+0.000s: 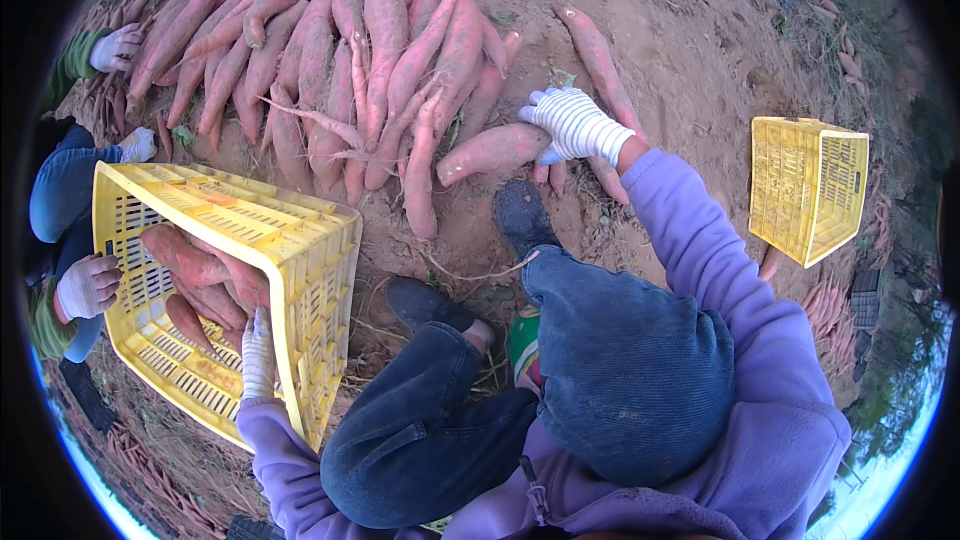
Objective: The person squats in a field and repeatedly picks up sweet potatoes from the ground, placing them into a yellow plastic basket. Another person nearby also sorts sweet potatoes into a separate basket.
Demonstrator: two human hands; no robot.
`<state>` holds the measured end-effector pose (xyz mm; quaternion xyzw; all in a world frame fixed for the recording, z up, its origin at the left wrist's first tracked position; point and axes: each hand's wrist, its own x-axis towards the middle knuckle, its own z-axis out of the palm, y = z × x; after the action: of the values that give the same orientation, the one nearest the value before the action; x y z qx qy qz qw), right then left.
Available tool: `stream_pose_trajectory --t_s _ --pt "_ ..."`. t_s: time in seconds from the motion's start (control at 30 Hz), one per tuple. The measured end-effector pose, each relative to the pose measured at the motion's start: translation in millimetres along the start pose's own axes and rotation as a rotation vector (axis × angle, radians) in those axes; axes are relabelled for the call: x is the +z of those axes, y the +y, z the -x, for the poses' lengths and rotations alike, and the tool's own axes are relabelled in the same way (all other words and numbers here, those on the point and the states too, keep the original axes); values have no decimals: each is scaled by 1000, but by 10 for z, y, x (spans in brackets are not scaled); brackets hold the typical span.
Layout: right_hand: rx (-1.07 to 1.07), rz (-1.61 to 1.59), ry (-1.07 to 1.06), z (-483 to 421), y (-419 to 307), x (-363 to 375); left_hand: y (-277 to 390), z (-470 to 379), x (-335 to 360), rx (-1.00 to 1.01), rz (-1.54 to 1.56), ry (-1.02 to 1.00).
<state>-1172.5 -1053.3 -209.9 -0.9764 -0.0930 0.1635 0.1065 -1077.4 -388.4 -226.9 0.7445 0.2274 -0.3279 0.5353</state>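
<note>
My right hand (pixel 576 124), in a white and blue striped knit glove, grips the right end of a thick sweet potato (pixel 491 153) at the right end of the pile. Just beyond that hand lies a long sweet potato (pixel 600 64) on the soil. My left hand (pixel 258 356), also gloved, reaches into a yellow plastic crate (pixel 315 240) at its near side. Its fingertips are against the sweet potatoes (pixel 217 274) in there; whether they grip one is unclear. The crate's opening faces left towards a co-worker.
A long heap of sweet potatoes (pixel 386 45) lies ahead. At left, a co-worker's gloved hand (pixel 88 286) is by the crate's rim, the other (pixel 117 49) on the heap. A second yellow crate (pixel 787 187) stands at right. My shoes (pixel 523 214) are close to the heap.
</note>
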Motion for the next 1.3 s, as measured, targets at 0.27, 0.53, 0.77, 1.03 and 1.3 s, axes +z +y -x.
stream_pose_trajectory --t_s 0.27,0.53,0.77,1.03,1.3 --pt "338 55 -423 1084 393 24 -113 107 86 -158 283 -104" --pt "154 -158 358 -48 513 -133 160 301 425 -40 334 -99" --pt "98 186 224 -833 611 -179 197 409 378 -52 215 -104" --pt "216 -477 12 81 818 -65 173 383 295 12 96 -131" --pt "392 -785 -118 692 821 -173 382 542 258 30 -38 -49"
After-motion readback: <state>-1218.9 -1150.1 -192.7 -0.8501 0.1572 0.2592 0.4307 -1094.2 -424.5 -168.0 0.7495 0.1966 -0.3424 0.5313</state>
